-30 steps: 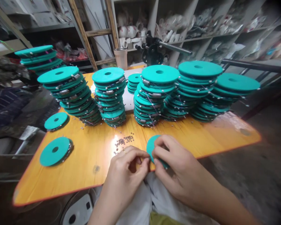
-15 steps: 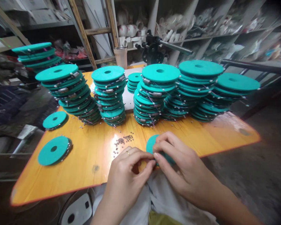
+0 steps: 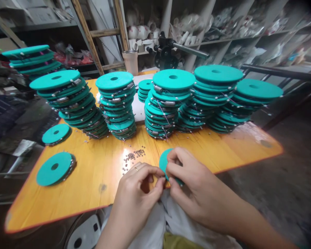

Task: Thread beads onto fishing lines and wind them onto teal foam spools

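Note:
A teal foam disc point(image 3: 164, 159) lies at the table's near edge, partly covered by my right hand point(image 3: 190, 174). The fingers of that hand are curled over the disc, thumb and fingertips closed near its left side; what they pinch is too small to tell. Just left of the disc, my left hand point(image 3: 137, 188), with a ring on one finger, has thumb and index finger pinched close together at the disc's rim. Whatever sits between those fingertips is not clear. Small dark beads point(image 3: 133, 155) lie scattered on the wooden table point(image 3: 93, 166) beyond my left hand.
Tall stacks of teal discs with threads and white-headed pins stand across the back, including a left stack point(image 3: 69, 103) and a middle stack point(image 3: 171, 103). Two single discs lie at left, the nearer disc point(image 3: 45, 173) close to the edge. A tumbler point(image 3: 130, 63) stands behind.
The view has shifted slightly, so the table and stacks sit further left. My right fingertips have parted from my left ones and now bend higher over the disc; my left hand stays pinched.

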The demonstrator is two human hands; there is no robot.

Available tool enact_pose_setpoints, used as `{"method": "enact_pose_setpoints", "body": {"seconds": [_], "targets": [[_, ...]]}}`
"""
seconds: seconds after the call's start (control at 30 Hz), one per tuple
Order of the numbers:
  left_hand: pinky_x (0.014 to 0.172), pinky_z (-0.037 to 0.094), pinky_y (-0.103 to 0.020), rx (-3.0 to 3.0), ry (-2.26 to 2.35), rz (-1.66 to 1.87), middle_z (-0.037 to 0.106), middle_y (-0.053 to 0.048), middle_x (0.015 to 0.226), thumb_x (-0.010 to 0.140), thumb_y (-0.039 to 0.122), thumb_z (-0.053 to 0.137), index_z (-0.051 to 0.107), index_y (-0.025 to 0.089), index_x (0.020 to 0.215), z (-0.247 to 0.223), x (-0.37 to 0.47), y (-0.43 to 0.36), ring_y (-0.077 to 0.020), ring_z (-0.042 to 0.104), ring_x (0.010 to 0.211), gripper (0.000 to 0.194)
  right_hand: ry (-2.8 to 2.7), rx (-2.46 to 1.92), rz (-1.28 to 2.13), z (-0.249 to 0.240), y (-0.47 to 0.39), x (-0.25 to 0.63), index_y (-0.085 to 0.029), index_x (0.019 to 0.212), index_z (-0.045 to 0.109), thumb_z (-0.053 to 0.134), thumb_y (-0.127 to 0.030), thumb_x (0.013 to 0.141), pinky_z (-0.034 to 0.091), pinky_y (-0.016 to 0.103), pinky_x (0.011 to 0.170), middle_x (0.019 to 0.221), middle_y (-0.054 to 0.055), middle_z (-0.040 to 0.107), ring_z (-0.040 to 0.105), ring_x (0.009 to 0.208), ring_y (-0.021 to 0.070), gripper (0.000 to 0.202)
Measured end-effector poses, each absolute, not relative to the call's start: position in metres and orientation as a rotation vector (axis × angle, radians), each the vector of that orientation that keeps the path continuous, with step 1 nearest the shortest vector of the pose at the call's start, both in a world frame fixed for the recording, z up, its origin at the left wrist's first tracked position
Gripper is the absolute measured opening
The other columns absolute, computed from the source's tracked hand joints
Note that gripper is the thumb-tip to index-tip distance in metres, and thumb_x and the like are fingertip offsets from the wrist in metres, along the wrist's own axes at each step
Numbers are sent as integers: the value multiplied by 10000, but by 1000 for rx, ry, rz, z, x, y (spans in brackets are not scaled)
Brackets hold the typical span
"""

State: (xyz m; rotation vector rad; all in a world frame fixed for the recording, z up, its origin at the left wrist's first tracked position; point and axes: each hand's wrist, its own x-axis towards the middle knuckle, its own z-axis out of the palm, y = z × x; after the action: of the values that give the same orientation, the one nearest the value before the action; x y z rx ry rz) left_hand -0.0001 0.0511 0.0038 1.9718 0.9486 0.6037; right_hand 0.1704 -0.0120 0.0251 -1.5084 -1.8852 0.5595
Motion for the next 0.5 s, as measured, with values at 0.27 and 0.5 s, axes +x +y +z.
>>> {"method": "enact_pose_setpoints", "body": {"seconds": [0.27,0.5], "targets": [[649,444,-244,1953,940,589,683,-2,834,916,242,591,687,213,896,4,-3,51,-119,575,719,103,-1910,-1504,546,28,-10,170,-158,807,467,491,-23,847,393,304,746,946,37,453,450,918,163,143],[659,469,-239,1937,928,621,707,22,836,913,236,618,704,233,880,3,-3,52,-109,620,726,92,-1927,-1524,552,27,-10,170,-158,808,467,488,-38,854,387,308,742,947,41,452,440,908,170,130]]}}
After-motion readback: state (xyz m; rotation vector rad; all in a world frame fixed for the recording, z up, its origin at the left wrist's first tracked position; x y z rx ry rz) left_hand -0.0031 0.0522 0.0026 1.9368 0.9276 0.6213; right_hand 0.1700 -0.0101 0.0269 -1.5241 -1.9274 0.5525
